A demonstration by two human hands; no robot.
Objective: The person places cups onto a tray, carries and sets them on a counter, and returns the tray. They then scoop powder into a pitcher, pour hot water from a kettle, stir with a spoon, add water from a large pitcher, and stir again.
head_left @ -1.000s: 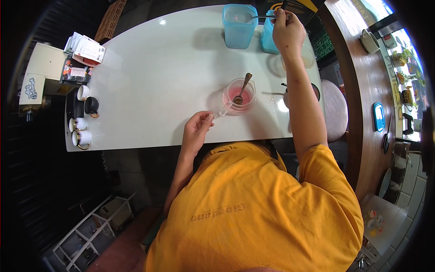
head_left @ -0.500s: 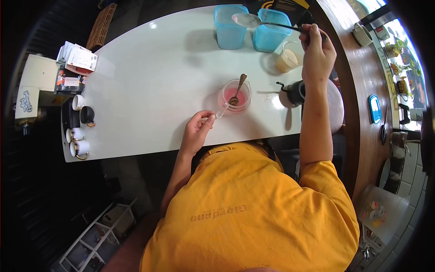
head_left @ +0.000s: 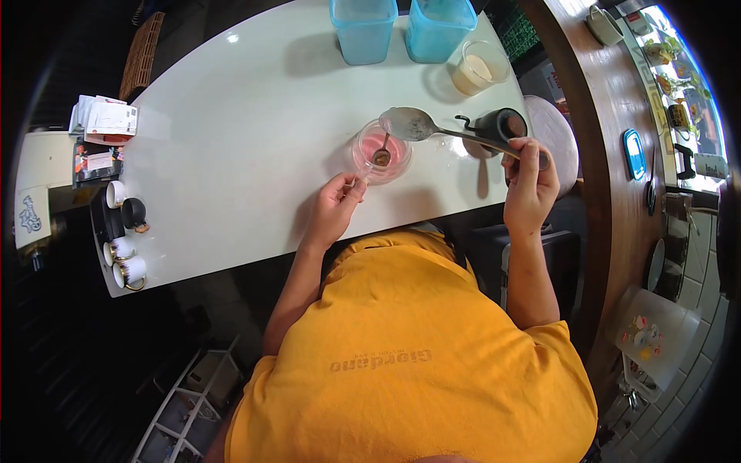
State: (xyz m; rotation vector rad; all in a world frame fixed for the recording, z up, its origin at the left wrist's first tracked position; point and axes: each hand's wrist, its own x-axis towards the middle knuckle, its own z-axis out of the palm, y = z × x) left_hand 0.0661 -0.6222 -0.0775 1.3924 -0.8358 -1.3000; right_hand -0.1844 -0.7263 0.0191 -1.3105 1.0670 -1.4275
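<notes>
Spoon (head_left: 414, 125) gripped by right fingers (head_left: 529, 157), pink-filled glass jug (head_left: 397, 160), left fingers (head_left: 354, 190) pinching its handle (head_left: 367, 177)

Large spoon (head_left: 421, 126), shiny metal; jug (head_left: 396, 160), smooth, transparent; table (head_left: 231, 139), glossy; blue tubs (head_left: 364, 40), translucent plastic; shirt (head_left: 409, 309), matt cloth.

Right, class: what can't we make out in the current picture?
Head view:
Small metal spoon: upper handle hidden behind the large oval-bowled metal spoon.
That large spoon: handle partly covered by the right hand.
Two light-blue plastic tubs: rear rims cut off by the upper edge.
Stacked white papers: print too small to read.
</notes>
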